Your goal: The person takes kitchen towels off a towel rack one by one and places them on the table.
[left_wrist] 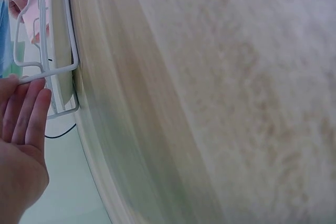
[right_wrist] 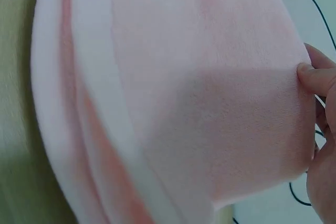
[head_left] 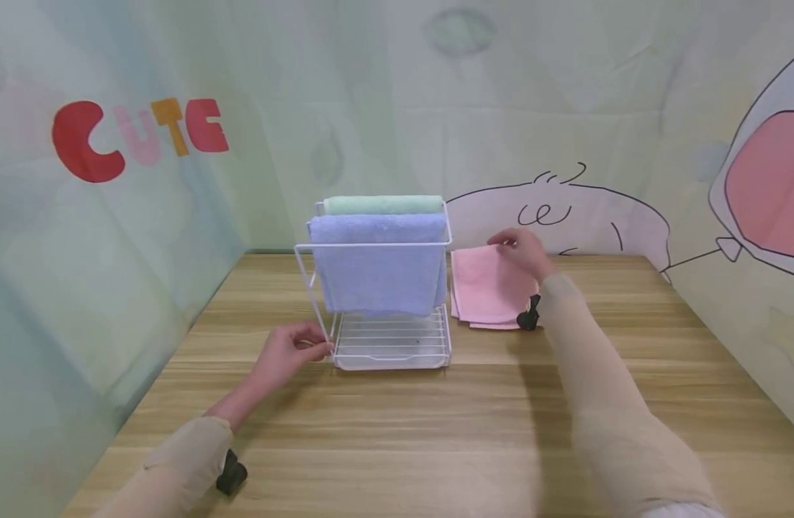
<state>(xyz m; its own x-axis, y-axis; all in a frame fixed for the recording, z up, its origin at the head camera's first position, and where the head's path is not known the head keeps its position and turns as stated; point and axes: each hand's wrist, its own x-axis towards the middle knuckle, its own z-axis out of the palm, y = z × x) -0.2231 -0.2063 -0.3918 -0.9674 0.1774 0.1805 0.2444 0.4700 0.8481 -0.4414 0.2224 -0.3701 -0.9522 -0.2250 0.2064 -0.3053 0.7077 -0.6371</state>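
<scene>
A white wire towel rack point(head_left: 450, 352) stands upright on the table. Over its bars hang a blue towel point(head_left: 380, 277) and, behind that, a light green towel point(head_left: 384, 206). With thumb and fingertips, my left hand point(head_left: 283, 356) pinches the rack's wire frame low on its left side; the left wrist view shows the thumb over the wire point(left_wrist: 58, 71) and the fingers beneath. To the right of the rack is a folded pink towel point(head_left: 487, 288). My right hand point(head_left: 525, 252) pinches its far edge, thumb on the near face and the other fingers partly hidden behind in the right wrist view.
Under the hanging towels, the rack has a wire grid over a shallow tray point(head_left: 390, 360). The wooden table point(head_left: 397, 446) meets a printed curtain point(head_left: 371, 108) at the back and both sides. A dark cable point(right_wrist: 315, 6) shows beyond the pink towel.
</scene>
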